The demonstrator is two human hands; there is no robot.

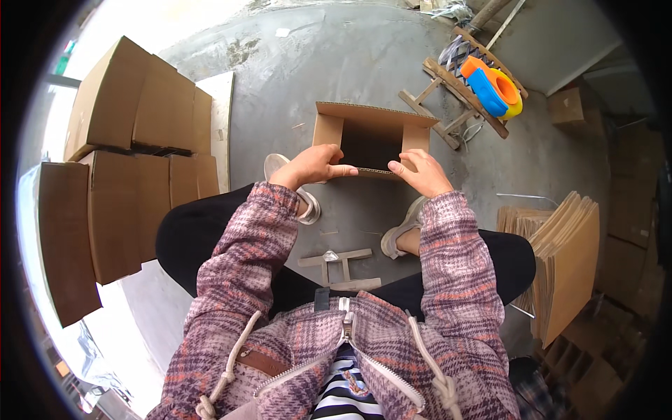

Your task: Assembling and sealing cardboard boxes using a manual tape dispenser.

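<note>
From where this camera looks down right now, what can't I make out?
All in the head view:
Bottom of the open cardboard box: lost in dark shadow.
Part of the left shoe: hidden behind the left hand.
Insides of the stacked cardboard boxes: hidden by their walls.
Count of the flattened cardboard sheets: edges too thin.
Part of the plaid jacket: cut off by the lower edge.

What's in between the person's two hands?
In the head view, part of the open cardboard box lies between the left hand and right hand: its near edge and dark opening.
</note>
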